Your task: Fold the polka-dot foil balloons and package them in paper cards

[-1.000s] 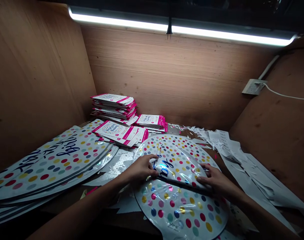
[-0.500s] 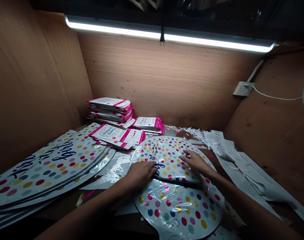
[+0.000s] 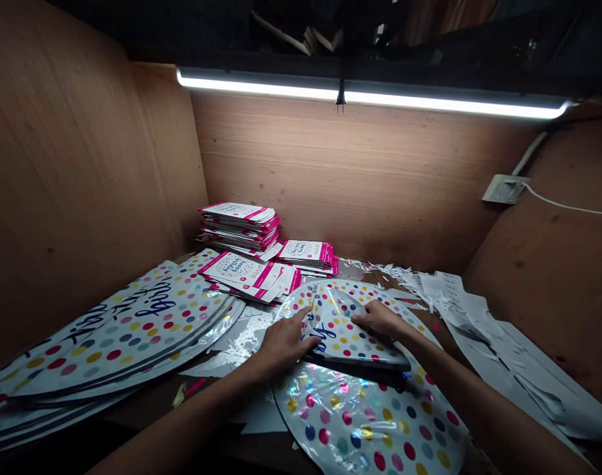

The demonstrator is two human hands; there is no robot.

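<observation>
A flat foil balloon, white with coloured dots and blue lettering, lies partly folded over in front of me. It rests on another dotted foil balloon spread out beneath it. My left hand presses on its left side, thumb and forefinger apart. On the right, my right hand has its fingers closed on the folded layer, which bulges up between the two hands. The right fingertips are partly hidden by the hand. At the left lies a stack of similar flat balloons, with blue lettering on top.
Pink-and-white printed packets stand in a tall stack, a lower stack and a loose pile at the back. Shredded white paper strips run along the right. A light tube hangs above; a wall socket is at right.
My right hand has closed on the folded balloon layer, which now bulges inward from the right. My left hand stays at its left side, with thumb and forefinger spread wider. The view has shifted.
</observation>
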